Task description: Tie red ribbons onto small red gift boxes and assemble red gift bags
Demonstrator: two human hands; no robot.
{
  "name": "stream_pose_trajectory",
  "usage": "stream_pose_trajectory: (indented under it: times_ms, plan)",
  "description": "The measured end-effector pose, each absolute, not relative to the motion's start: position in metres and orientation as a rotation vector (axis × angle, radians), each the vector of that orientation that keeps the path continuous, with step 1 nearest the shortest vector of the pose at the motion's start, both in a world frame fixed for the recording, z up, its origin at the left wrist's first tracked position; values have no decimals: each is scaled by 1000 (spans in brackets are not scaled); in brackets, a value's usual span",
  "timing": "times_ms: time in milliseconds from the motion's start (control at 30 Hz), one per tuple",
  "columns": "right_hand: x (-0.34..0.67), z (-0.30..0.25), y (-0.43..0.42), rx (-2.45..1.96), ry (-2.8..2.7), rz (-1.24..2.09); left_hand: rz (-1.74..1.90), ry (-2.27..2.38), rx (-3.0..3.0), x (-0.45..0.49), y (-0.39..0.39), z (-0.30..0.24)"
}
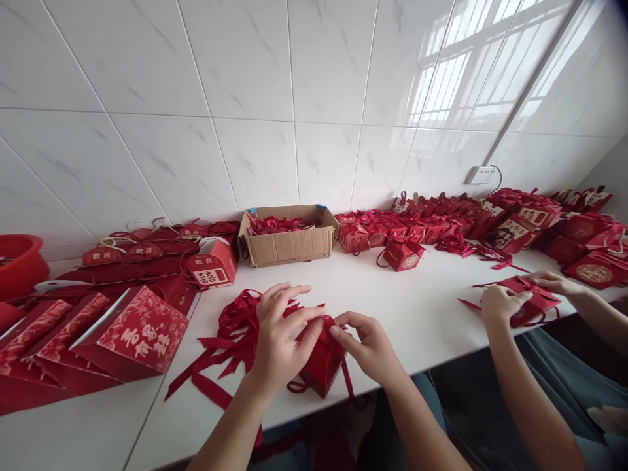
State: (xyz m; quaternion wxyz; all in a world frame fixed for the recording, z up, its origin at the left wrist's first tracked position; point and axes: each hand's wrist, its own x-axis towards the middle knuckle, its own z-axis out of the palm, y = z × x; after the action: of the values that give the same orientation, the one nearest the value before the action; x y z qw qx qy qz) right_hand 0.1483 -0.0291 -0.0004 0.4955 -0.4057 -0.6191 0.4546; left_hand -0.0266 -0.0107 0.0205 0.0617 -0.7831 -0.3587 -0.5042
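A small red gift box (321,366) stands near the table's front edge, with a red ribbon (328,330) across its top. My left hand (282,337) is at the top left of the box; its thumb and index finger meet at the ribbon while the other fingers are spread. On the other side, my right hand (367,347) pinches the ribbon between thumb and index finger. One ribbon end hangs down the box's right side. Beside my left hand lies a loose heap of red ribbons (238,320), its strands trailing toward the front edge.
Behind stands a cardboard box (289,245) holding red ribbons. Folded red boxes (142,327) and a red plastic basin (22,265) are at left. Finished-looking boxes (405,254) line the tiled wall at right. A co-worker's hands (505,301) handle another red box (527,304).
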Motion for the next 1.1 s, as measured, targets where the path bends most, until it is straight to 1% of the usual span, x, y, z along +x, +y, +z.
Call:
stream_pose_trajectory:
  times_ms: [67, 200, 267, 367, 433, 500, 600, 667, 733, 967, 1100]
  plan:
    - [153, 5, -33, -940, -1447, 1056, -1557, -1160, -2419, -34, -12, 19]
    - [171, 27, -55, -822, -1358, 952, -1388, -1517, -2622, -53, -18, -4]
    - [180, 41, -71, -757, -1279, 856, -1358, -1667, -2660, -60, -21, -18]
    - [186, 57, -86, -559, -1214, 729, -1480, -1751, -2619, -63, -25, -35]
    - [183, 59, -82, -453, -1186, 761, -1597, -1779, -2547, -62, -26, -40]
    - [174, 53, -67, -544, -1178, 899, -1701, -1863, -2451, -60, -26, -42]
    - [154, 34, -39, -955, -1388, 1070, -1820, -2025, -2339, -59, -26, -42]
    - [141, 22, -24, -1190, -1605, 1039, -1871, -2072, -2315, -58, -28, -41]
    - [131, 13, -17, -1329, -1748, 1000, -1883, -2089, -2320, -57, -30, -40]
    - [123, 5, -16, -1387, -1865, 997, -1824, -2085, -2370, -53, -31, -38]
    - [121, 3, -13, -1413, -1867, 982, -1867, -2077, -2417, -51, -35, -37]
